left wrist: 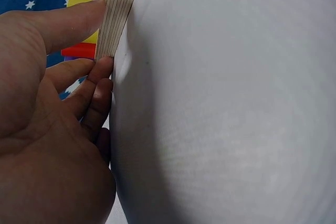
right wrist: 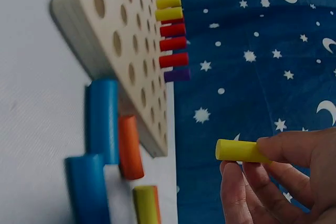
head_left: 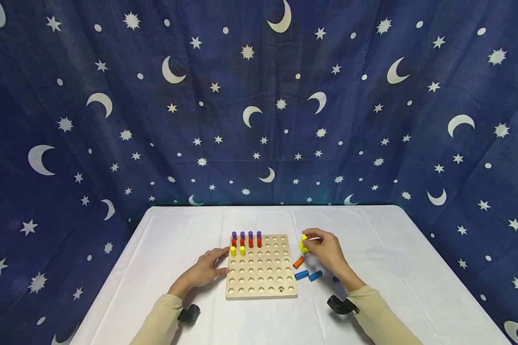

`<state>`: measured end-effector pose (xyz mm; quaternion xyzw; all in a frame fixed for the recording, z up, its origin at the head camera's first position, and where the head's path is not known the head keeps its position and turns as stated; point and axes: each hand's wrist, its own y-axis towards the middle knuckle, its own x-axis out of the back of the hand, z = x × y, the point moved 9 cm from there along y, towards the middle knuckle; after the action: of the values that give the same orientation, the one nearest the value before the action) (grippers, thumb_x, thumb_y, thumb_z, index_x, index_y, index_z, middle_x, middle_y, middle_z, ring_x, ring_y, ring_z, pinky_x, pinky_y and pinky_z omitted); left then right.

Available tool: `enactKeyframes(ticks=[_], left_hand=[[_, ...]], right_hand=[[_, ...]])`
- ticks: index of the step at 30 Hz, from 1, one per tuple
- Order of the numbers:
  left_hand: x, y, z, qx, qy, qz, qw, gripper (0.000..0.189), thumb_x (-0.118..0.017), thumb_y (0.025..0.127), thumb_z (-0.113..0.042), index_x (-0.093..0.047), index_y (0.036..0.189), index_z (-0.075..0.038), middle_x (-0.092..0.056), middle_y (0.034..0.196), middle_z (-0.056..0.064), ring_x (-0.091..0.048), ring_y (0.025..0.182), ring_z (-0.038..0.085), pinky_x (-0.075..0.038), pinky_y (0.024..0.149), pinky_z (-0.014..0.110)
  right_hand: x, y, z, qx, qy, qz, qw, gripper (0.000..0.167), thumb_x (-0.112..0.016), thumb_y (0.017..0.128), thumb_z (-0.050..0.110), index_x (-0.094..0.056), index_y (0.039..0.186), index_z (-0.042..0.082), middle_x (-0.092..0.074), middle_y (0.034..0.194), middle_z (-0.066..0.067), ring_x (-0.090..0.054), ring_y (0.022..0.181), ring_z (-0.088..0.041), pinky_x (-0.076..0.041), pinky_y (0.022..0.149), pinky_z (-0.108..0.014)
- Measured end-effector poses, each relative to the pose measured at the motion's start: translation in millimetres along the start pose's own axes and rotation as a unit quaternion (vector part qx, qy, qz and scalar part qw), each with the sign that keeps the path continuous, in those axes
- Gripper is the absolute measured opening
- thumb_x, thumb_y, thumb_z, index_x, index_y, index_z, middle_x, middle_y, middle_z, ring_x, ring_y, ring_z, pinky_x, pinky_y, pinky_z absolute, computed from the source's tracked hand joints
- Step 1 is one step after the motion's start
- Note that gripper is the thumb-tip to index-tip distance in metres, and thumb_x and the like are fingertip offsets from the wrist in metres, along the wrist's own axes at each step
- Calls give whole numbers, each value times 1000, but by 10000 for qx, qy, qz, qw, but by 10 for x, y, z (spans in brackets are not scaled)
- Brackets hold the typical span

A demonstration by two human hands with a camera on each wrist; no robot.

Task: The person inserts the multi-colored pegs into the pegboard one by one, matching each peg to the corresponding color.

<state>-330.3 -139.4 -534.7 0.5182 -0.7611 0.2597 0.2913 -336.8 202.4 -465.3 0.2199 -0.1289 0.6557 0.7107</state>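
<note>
My left hand [head_left: 204, 270] rests at the left side of a wooden peg board [head_left: 263, 271], its spread thumb and fingers touching the edge. In the left wrist view the fingertips lie against the layered side. My right hand [head_left: 326, 248] pinches a yellow peg [right wrist: 239, 151] between thumb and fingers, raised to the right of the board. Purple pegs [head_left: 250, 234] stand in the board's back row, red pegs [head_left: 251, 243] in the row before it, and two yellow pegs [head_left: 242, 251] at the left of the third row.
Right of the board, an orange peg [head_left: 299, 262] and several blue pegs [head_left: 315, 276] lie on the white-covered table [head_left: 190, 223]. Another yellow peg [right wrist: 144, 205] lies near the orange one. A dark blue curtain [head_left: 259, 120] with moons and stars hangs behind.
</note>
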Motion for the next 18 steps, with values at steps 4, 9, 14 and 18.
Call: enactKeyframes(ticks=[4,9,14,18], left_hand=[[0,4,-1,-17,25,-8,10000,68,-73,87,-33,-46,147,-17,-54,143,8,-43,135,33,-27,114,61],[2,3,-6,-25,24,-14,10000,68,-73,87,-32,-46,147,-17,-54,143,8,-43,135,33,-27,115,61],[12,5,-9,27,6,-45,10000,68,-73,86,-31,-46,147,-18,-55,142,5,-43,136,32,-27,115,61],[7,9,-5,33,1,-28,10000,68,-73,86,-32,-46,147,-17,-55,142,5,-43,136,32,-28,115,61]], right_hand=[[-54,10,111,150,-87,-9,9999,27,-75,81,5,-72,108,7,-73,100,-12,-71,86,-21,-57,65,-23],[-169,16,187,194,-122,119,9997,24,-77,80,5,-73,104,9,-73,96,-7,-70,89,-19,-57,73,-23],[-299,21,266,269,96,316,9991,21,-78,80,4,-73,99,11,-73,92,-4,-68,84,-14,-54,70,-22],[-401,20,361,359,212,430,9982,20,-78,80,4,-73,98,10,-73,90,-4,-68,83,-13,-52,70,-23]])
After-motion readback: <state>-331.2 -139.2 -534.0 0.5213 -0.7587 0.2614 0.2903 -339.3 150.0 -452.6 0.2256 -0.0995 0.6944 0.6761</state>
